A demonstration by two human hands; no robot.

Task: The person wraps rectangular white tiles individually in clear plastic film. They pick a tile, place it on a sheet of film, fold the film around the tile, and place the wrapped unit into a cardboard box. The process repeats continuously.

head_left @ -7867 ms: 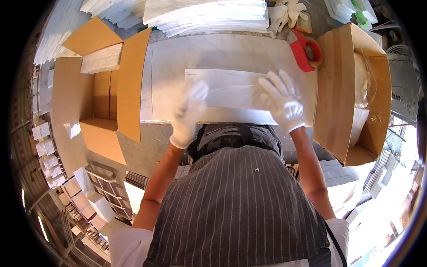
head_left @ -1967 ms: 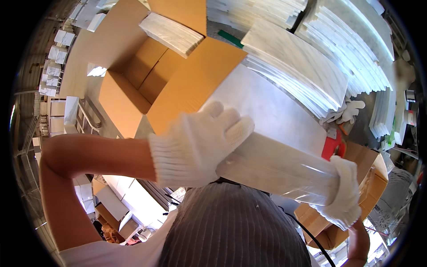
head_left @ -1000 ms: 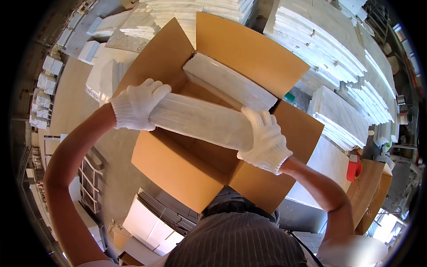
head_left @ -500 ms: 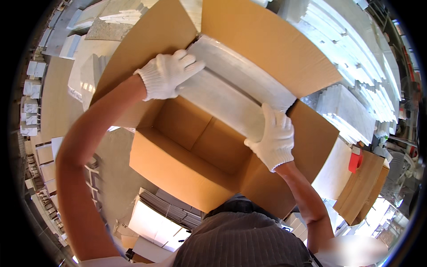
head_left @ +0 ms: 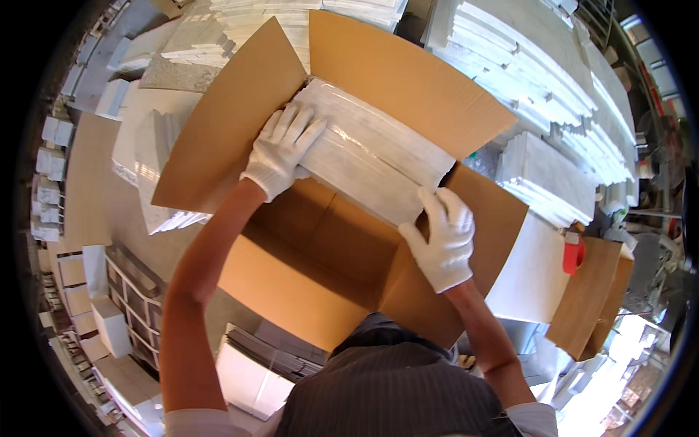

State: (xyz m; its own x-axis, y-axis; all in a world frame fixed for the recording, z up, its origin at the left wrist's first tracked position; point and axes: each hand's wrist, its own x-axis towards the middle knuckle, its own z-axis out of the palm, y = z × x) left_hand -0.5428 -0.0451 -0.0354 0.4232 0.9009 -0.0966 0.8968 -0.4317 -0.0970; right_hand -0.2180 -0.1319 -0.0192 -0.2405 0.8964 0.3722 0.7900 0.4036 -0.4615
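Two long, pale grey-white slabs in clear plastic wrap (head_left: 364, 164) lie side by side along the far side of an open cardboard box (head_left: 291, 306). My left hand (head_left: 280, 149), in a white knitted glove, rests on the left end of the nearer slab, fingers stretched out and its thumb by the near edge. At the right end, my right hand (head_left: 440, 244), gloved alike, touches the slab's corner with thumb and fingers apart. The near part of the box sits lower and shows bare cardboard. Whatever lies under the slabs is hidden.
Stacked white stone slabs (head_left: 520, 80) stand beyond the box, with a smaller pile (head_left: 550, 175) to its right. A red tape dispenser (head_left: 574, 253) is beside a smaller carton (head_left: 590, 295). Flat stacked sheets (head_left: 255, 371) lie at lower left, near a wire rack (head_left: 135, 306).
The nearer slab now sits closer against the far one, and the dark gap between them has narrowed. My left hand has slid toward the near edge; my right fingers have loosened at the corner.
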